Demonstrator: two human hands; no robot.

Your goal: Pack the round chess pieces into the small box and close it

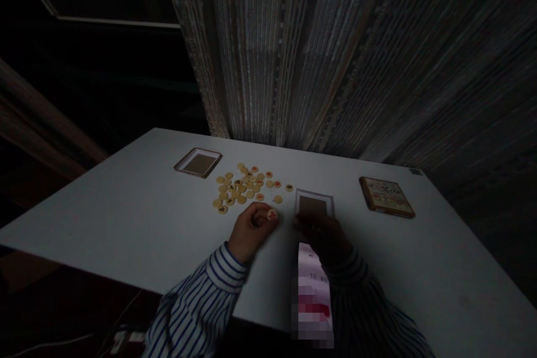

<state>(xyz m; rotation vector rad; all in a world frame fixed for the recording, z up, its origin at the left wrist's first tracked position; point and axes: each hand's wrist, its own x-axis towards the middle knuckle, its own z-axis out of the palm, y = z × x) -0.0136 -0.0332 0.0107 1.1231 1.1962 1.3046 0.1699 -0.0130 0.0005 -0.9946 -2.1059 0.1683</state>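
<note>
My left hand (253,230) is closed, its thumb and fingers pinching a round Chinese chess piece (272,215) with a red character facing up. Just beyond it lies a loose heap of wooden Chinese chess pieces (242,199); some show red or black characters, others are plain side up. In deep shadow, my right hand (325,235) curls at the near end of a small open box (298,200) with pale walls and a brown floor. That hand hides the box's near side, and its fingers are hard to make out.
Another open tray (178,167) stands at the back left of the white table (126,207). To the right lies a decorated box lid (386,197). A lit phone (308,260) rests below my right hand, partly covered by the sleeve. A striped curtain (268,50) hangs behind the table.
</note>
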